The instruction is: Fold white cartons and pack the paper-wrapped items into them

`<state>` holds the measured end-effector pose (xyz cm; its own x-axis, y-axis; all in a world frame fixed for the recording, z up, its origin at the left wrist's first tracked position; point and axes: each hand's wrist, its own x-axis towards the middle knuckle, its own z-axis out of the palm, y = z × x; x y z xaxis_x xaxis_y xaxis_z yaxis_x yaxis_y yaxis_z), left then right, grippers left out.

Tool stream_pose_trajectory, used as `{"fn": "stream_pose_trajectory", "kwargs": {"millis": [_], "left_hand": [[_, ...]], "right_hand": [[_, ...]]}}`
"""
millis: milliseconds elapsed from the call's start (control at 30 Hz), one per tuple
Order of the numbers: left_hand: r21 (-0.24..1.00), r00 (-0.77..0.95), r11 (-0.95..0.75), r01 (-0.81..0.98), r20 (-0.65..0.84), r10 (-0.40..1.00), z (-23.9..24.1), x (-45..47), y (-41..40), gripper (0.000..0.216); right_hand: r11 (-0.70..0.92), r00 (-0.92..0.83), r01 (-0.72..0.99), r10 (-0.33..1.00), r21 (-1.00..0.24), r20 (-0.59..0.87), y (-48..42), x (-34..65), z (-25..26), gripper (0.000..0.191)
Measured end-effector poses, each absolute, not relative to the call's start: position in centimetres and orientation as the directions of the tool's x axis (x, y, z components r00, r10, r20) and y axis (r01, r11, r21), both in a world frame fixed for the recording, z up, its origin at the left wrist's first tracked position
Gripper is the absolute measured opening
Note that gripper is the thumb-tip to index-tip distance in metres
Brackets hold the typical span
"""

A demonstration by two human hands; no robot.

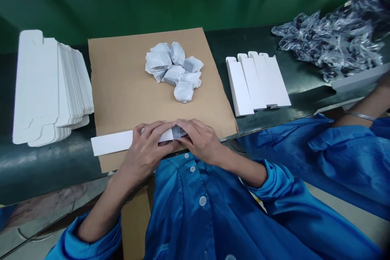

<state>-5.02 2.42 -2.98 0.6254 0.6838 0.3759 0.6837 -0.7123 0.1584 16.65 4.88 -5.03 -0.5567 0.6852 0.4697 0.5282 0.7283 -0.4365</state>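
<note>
A long, narrow white carton point(112, 143) lies across the front edge of a brown cardboard sheet point(118, 89). My left hand point(146, 146) is closed around it near its right end. At that end my right hand point(201, 140) pinches a small greyish wrapped packet point(178, 131) with dark printing, which meets the carton's opening. How far inside the packet reaches is hidden by my fingers. Beyond both hands, several white paper-wrapped bundles point(173, 74) sit in a loose heap on the sheet.
Flat white carton blanks point(45, 85) are stacked at the left. Several formed white cartons point(258, 83) lie side by side right of the sheet. Clear plastic-wrapped items point(332, 40) are piled at the far right, near another person's arm point(365, 99). The dark green worktop point(39, 174) runs beneath.
</note>
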Motion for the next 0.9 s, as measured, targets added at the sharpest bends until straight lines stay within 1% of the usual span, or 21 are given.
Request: {"fn": "stream_pose_trajectory", "kwargs": {"millis": [67,133,167,233,300,367,433,467,533,567,667,733,833,900], "left_hand": [[0.138,0.594,-0.693,0.707,0.414,0.689,-3.2,-5.2,2.6,0.032],[0.121,0.573,-0.683,0.72,0.453,0.683,-3.4,-5.3,2.7,0.032],[0.116,0.568,-0.682,0.722,0.465,0.679,-3.5,-5.4,2.7,0.033],[0.112,0.57,-0.689,0.716,0.477,0.669,-3.7,-5.4,2.7,0.033],[0.102,0.58,-0.703,0.703,0.491,0.651,-3.8,-5.4,2.5,0.03],[0.09,0.582,-0.715,0.694,0.515,0.629,-3.9,-5.3,2.4,0.027],[0.085,0.544,-0.697,0.712,0.56,0.625,-4.0,-5.2,2.3,0.027],[0.088,0.515,-0.683,0.725,0.588,0.623,-4.0,-5.1,2.3,0.027],[0.097,0.457,-0.658,0.747,0.643,0.614,-4.1,-5.1,2.3,0.028],[0.1,0.44,-0.653,0.751,0.661,0.608,-4.1,-5.1,2.4,0.029],[0.091,0.417,-0.647,0.757,0.694,0.587,-4.2,-5.3,2.6,0.036],[0.089,0.404,-0.637,0.766,0.704,0.584,-4.3,-5.5,2.8,0.043],[0.107,0.379,-0.631,0.769,0.718,0.584,-4.3,-5.2,2.9,0.059],[0.107,0.346,-0.619,0.778,0.75,0.564,-4.1,-4.5,2.9,0.071]], "right_hand": [[0.708,-0.508,0.583,0.7,-0.398,0.501,5.1,16.0,-5.3,0.035],[0.679,-0.455,0.598,0.725,-0.425,0.518,5.0,15.6,-5.2,0.031],[0.664,-0.432,0.582,0.742,-0.47,0.512,4.9,15.6,-5.1,0.028],[0.619,-0.409,0.5,0.785,-0.606,0.465,4.6,15.5,-4.7,0.025],[0.52,-0.411,0.401,0.838,-0.754,0.36,4.6,15.5,-4.1,0.025],[0.347,-0.413,0.317,0.888,-0.883,0.201,4.9,15.3,-3.4,0.023],[0.154,-0.443,0.206,0.895,-0.966,0.048,5.2,15.1,-2.8,0.025],[0.076,-0.472,0.14,0.882,-0.987,0.0,5.2,15.0,-2.5,0.028],[0.001,-0.537,0.036,0.843,-0.999,-0.019,5.3,14.7,-2.2,0.036],[0.009,-0.556,0.02,0.831,-1.0,-0.004,5.3,14.6,-2.1,0.039],[0.128,-0.563,0.097,0.825,-0.987,0.051,5.7,14.7,-2.1,0.042],[0.146,-0.585,0.126,0.81,-0.981,0.046,6.0,14.9,-2.1,0.043],[-0.004,-0.599,-0.016,0.8,-1.0,0.006,6.0,14.7,-1.9,0.047],[-0.033,-0.555,-0.073,0.832,-0.997,0.013,5.6,13.9,-1.7,0.054]]}}
